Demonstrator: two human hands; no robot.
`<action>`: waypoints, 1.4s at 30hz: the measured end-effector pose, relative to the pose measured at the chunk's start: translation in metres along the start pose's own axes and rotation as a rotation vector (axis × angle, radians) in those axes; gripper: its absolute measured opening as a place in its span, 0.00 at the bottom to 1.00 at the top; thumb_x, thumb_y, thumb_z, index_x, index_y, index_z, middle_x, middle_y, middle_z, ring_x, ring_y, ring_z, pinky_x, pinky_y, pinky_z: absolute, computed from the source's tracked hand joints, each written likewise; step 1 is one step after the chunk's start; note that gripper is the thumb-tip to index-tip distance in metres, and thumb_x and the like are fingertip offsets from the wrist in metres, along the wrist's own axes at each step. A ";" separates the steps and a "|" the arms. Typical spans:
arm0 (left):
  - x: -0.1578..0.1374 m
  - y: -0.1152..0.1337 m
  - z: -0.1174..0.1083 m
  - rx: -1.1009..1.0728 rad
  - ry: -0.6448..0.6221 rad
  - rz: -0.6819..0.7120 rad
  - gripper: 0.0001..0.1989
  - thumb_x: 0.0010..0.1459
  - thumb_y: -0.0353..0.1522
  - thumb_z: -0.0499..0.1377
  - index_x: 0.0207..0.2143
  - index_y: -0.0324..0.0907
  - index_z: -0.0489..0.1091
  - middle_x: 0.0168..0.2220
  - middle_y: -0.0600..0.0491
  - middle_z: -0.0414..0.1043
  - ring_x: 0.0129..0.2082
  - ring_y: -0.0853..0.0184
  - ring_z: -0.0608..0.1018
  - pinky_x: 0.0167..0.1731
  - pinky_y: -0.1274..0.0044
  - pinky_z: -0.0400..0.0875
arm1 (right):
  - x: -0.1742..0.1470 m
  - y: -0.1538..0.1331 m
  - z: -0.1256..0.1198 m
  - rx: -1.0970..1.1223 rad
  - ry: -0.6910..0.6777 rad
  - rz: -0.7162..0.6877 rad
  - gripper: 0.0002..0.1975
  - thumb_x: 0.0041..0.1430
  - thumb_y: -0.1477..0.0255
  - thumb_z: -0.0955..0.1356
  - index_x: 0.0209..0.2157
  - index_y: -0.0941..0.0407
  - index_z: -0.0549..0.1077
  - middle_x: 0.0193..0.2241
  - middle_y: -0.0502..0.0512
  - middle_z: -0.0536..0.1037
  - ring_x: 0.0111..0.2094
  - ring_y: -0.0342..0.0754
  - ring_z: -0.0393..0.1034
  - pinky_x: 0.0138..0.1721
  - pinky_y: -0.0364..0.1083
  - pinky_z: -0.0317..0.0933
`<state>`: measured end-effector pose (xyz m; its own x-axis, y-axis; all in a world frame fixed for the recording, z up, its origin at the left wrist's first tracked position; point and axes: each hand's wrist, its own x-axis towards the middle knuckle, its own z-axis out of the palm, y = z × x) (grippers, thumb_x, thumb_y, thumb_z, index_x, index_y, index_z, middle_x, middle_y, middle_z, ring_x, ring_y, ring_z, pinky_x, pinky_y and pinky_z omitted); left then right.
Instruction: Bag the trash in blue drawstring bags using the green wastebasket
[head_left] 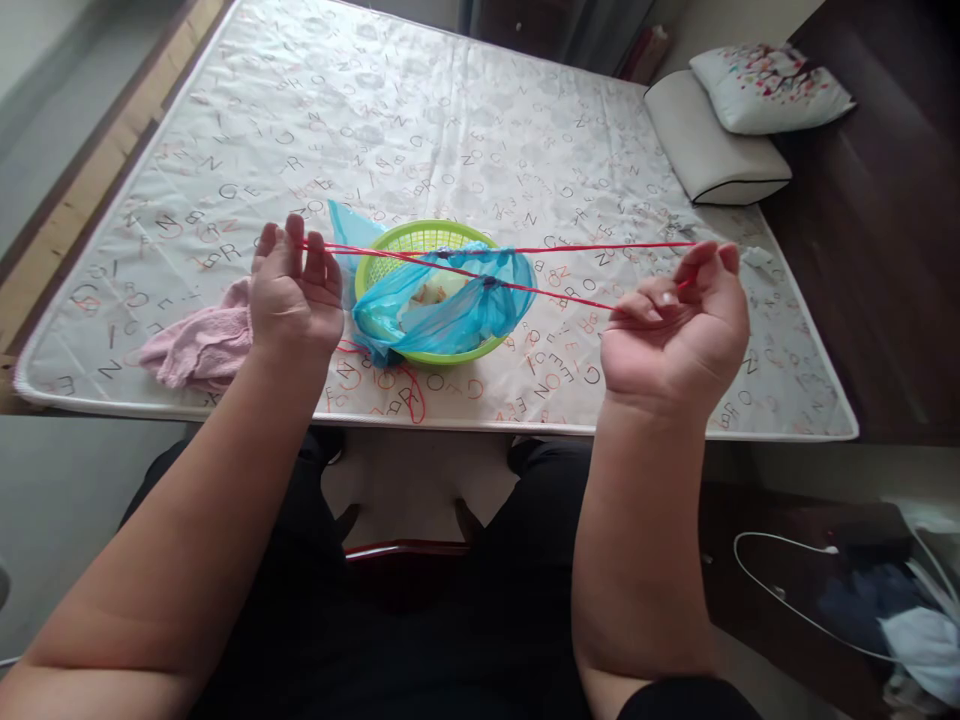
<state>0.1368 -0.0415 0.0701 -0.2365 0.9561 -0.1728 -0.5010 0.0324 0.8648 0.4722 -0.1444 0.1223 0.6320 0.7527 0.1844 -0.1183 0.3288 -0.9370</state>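
Note:
A red string (pixel 570 247) is stretched in two strands between my hands, with small dark knots near its middle. My left hand (pixel 295 290) is raised palm up, its fingers curled around the string's left end. At the other end, my right hand (pixel 675 330) grips the string, with one strand at the fingertips and another at the lower fingers. Beyond the strands sits a green plastic basket (pixel 442 357), lined with a crumpled blue plastic bag (pixel 480 310). Some pale pieces inside the bag are too unclear to name.
A pink cloth (pixel 202 345) lies left of the basket, partly behind my left hand. Loose red string (pixel 416 400) trails near the mattress's (pixel 487 405) front edge. A floral cushion (pixel 765 90) and a beige pillow (pixel 705 140) rest at the far right.

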 end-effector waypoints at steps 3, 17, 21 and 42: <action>-0.007 0.004 0.003 -0.083 -0.044 0.069 0.11 0.74 0.34 0.61 0.55 0.54 0.65 0.56 0.71 0.77 0.67 0.72 0.67 0.55 0.73 0.65 | -0.011 -0.010 0.015 0.160 0.187 -0.011 0.06 0.63 0.68 0.70 0.42 0.44 0.75 0.57 0.46 0.78 0.50 0.46 0.77 0.41 0.46 0.73; -0.038 0.007 0.027 0.084 -0.171 0.261 0.13 0.69 0.31 0.61 0.53 0.51 0.67 0.42 0.61 0.78 0.62 0.67 0.73 0.51 0.72 0.67 | -0.038 -0.021 0.051 -0.077 -0.246 0.026 0.08 0.62 0.68 0.71 0.44 0.46 0.74 0.35 0.46 0.75 0.19 0.38 0.45 0.19 0.44 0.42; -0.052 0.008 0.034 0.070 -0.218 0.254 0.08 0.70 0.34 0.60 0.50 0.50 0.71 0.36 0.56 0.78 0.59 0.61 0.77 0.50 0.70 0.72 | -0.061 -0.009 0.067 -0.382 -0.529 0.020 0.12 0.68 0.64 0.70 0.51 0.47 0.79 0.37 0.49 0.78 0.25 0.40 0.62 0.26 0.44 0.60; -0.064 -0.017 0.040 0.288 -0.634 -0.316 0.19 0.61 0.32 0.68 0.55 0.44 0.76 0.36 0.50 0.79 0.24 0.66 0.82 0.29 0.74 0.81 | -0.071 0.036 0.086 -0.596 -0.713 -0.104 0.06 0.69 0.68 0.69 0.44 0.49 0.79 0.44 0.52 0.83 0.44 0.48 0.78 0.48 0.49 0.74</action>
<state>0.1939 -0.0921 0.0853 0.4489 0.8700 -0.2038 -0.2079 0.3235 0.9231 0.3571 -0.1369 0.1012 -0.0248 0.9729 0.2298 0.4501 0.2161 -0.8664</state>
